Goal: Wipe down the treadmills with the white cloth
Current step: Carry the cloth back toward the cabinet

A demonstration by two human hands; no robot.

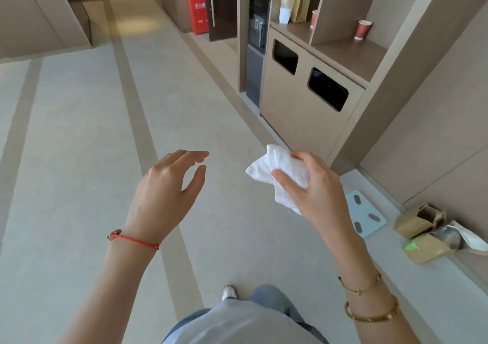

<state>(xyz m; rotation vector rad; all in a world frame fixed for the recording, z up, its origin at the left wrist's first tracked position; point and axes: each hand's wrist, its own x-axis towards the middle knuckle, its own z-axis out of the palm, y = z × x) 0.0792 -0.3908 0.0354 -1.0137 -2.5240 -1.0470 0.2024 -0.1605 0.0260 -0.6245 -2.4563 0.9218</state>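
My right hand (314,185) holds a crumpled white cloth (280,170), thumb pressed on its front, at mid-height right of centre. My left hand (169,185) hovers to the left of it, fingers apart and slightly curled, holding nothing; a red string bracelet circles that wrist. Both hands are held out over a pale floor. No treadmill is in view.
A brown built-in cabinet with two dark waste openings (327,88) stands ahead on the right, with red paper cups (364,29) on its shelves. A light-blue scale (365,213) and torn paper bags (433,235) lie on the floor by the wall. A red extinguisher box (196,12) stands far back.
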